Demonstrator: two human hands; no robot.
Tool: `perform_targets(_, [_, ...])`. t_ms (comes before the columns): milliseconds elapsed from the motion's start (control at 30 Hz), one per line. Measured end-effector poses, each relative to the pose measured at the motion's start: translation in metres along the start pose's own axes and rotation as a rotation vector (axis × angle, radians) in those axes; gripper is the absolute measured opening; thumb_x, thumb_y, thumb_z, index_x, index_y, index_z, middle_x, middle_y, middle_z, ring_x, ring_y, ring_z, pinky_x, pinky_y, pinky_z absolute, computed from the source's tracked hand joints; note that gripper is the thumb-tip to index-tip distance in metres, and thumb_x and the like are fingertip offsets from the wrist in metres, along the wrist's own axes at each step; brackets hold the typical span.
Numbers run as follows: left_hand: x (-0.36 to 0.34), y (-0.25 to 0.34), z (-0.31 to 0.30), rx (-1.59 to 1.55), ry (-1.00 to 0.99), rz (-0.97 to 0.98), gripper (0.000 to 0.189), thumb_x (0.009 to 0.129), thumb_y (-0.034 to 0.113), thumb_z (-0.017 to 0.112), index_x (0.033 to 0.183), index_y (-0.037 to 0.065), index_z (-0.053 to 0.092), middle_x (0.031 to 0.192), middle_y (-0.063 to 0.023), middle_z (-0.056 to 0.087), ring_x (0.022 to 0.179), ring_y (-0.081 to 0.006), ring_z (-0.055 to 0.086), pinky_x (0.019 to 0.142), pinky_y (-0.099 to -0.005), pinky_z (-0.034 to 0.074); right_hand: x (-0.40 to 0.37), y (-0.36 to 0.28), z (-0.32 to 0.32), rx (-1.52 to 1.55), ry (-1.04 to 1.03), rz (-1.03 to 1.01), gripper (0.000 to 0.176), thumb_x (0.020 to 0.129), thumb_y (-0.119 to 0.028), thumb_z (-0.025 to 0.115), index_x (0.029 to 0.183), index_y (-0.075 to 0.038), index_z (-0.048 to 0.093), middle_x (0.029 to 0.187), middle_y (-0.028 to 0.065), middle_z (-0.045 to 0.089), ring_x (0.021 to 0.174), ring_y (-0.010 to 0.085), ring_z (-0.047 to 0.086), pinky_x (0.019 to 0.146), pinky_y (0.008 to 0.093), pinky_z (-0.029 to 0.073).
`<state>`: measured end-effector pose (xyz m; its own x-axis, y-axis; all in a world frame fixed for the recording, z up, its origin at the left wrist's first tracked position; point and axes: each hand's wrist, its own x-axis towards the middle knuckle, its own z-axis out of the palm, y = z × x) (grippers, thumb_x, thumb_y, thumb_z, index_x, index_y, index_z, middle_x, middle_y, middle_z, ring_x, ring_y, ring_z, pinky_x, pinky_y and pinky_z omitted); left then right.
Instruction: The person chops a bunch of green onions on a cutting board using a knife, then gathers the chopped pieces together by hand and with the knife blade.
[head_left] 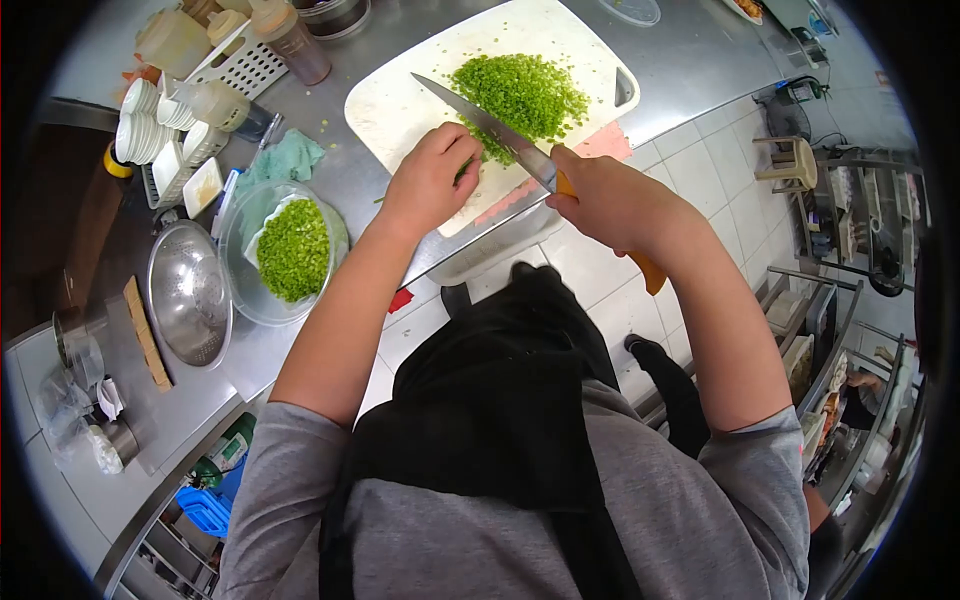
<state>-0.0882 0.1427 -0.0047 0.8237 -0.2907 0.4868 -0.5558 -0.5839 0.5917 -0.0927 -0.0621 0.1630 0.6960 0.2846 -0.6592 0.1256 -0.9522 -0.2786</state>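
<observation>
My right hand (612, 203) is wrapped round the orange handle of a large kitchen knife (480, 122). Its blade points up and left across the white cutting board (395, 95), beside a heap of finely chopped green onions (525, 97). My left hand (435, 178) rests on the near left part of the board, close to the blade, with its fingers curled down over some green onion; a little green shows at the fingertips, most of it hidden. To the left, a clear plastic tub (237, 268) holds more chopped green onion (293, 250).
A steel colander (190, 293) stands left of the tub, and a teal cloth (287, 157) lies behind it. Squeeze bottles (290, 40), a white basket (240, 65) and stacked small dishes (142, 130) are at the back left. A pink cloth (606, 143) shows under the board's edge.
</observation>
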Motion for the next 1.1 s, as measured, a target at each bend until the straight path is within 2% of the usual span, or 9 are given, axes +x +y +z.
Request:
perform_targets(100, [-0.001,0.001,-0.002,-0.002,0.006,0.011,0.013,0.081,0.004,0.071,0.091,0.005,0.062,0.099,-0.01,0.06,0.09,-0.0311,0.062,0.077,-0.0399,0.053,-0.004,-0.003,0.009,0.016,-0.011,0.015,0.035,0.102,-0.022,0.053,0.124,0.003,0.044,0.088,0.0206,0.069,0.052,0.0265,0.065,0.051,0.04,0.053])
perform_targets(200, [-0.002,0.003,-0.004,0.023,0.026,0.023,0.012,0.08,0.005,0.07,0.089,0.005,0.062,0.096,-0.0088,0.06,0.091,-0.0309,0.062,0.076,-0.0415,0.053,-0.008,-0.003,0.022,0.019,0.003,0.008,0.036,0.102,-0.022,0.053,0.126,0.003,0.043,0.09,0.0218,0.069,0.053,0.0276,0.066,0.051,0.0408,0.054])
perform_targets(367, [-0.005,0.002,-0.007,0.165,0.087,0.075,0.013,0.08,0.01,0.073,0.085,0.006,0.062,0.091,-0.0075,0.061,0.088,-0.0293,0.061,0.075,-0.0416,0.051,-0.013,-0.006,0.024,0.008,0.011,0.032,0.039,0.103,-0.024,0.052,0.129,0.003,0.042,0.09,0.0216,0.07,0.054,0.0282,0.066,0.053,0.0416,0.054])
perform_targets(467, [-0.008,0.002,-0.007,0.062,0.062,0.009,0.015,0.08,0.013,0.075,0.085,0.006,0.062,0.091,-0.0071,0.061,0.089,-0.0292,0.061,0.075,-0.0419,0.051,-0.011,-0.003,0.023,0.001,0.0,0.02,0.04,0.103,-0.024,0.051,0.13,0.003,0.042,0.09,0.0218,0.069,0.054,0.0278,0.066,0.053,0.0418,0.054])
perform_targets(700, [-0.012,0.003,-0.012,0.017,0.003,-0.088,0.021,0.079,0.01,0.077,0.093,0.006,0.062,0.101,-0.0082,0.063,0.096,-0.0304,0.063,0.083,-0.04,0.053,-0.001,0.006,0.025,-0.058,0.074,-0.071,0.038,0.103,-0.025,0.051,0.126,0.005,0.043,0.085,0.0215,0.068,0.053,0.0274,0.066,0.053,0.042,0.054])
perform_targets(800, [-0.014,0.004,-0.01,-0.01,0.006,-0.095,0.018,0.079,0.007,0.075,0.093,0.006,0.063,0.101,-0.0076,0.062,0.096,-0.0299,0.062,0.082,-0.0401,0.053,-0.009,-0.015,0.002,-0.054,-0.012,-0.009,0.041,0.102,-0.023,0.052,0.129,0.007,0.043,0.085,0.0224,0.068,0.06,0.0315,0.068,0.06,0.0445,0.055])
perform_targets(900, [-0.009,-0.002,-0.011,-0.021,-0.012,-0.072,0.018,0.079,0.004,0.074,0.093,0.006,0.063,0.102,-0.008,0.063,0.096,-0.0296,0.063,0.082,-0.0386,0.053,-0.013,-0.019,0.005,-0.085,0.01,-0.039,0.037,0.101,-0.022,0.052,0.122,0.007,0.046,0.086,0.0255,0.068,0.073,0.0391,0.069,0.07,0.0488,0.056])
perform_targets(967, [-0.009,-0.005,-0.011,-0.038,-0.031,-0.069,0.019,0.079,0.002,0.074,0.094,0.006,0.064,0.103,-0.0085,0.063,0.097,-0.0293,0.063,0.083,-0.0373,0.053,-0.017,-0.018,0.014,-0.045,0.04,0.003,0.033,0.1,-0.022,0.053,0.117,0.006,0.049,0.096,0.0293,0.069,0.097,0.0445,0.068,0.085,0.0531,0.054])
perform_targets(1100, [-0.005,-0.009,-0.01,-0.059,-0.077,-0.076,0.019,0.077,0.001,0.073,0.092,0.007,0.063,0.102,-0.0077,0.063,0.096,-0.0287,0.063,0.082,-0.0367,0.054,-0.025,-0.009,0.03,-0.053,0.031,0.016,0.032,0.1,-0.022,0.053,0.115,0.005,0.049,0.09,0.0289,0.07,0.091,0.0456,0.069,0.081,0.0537,0.055])
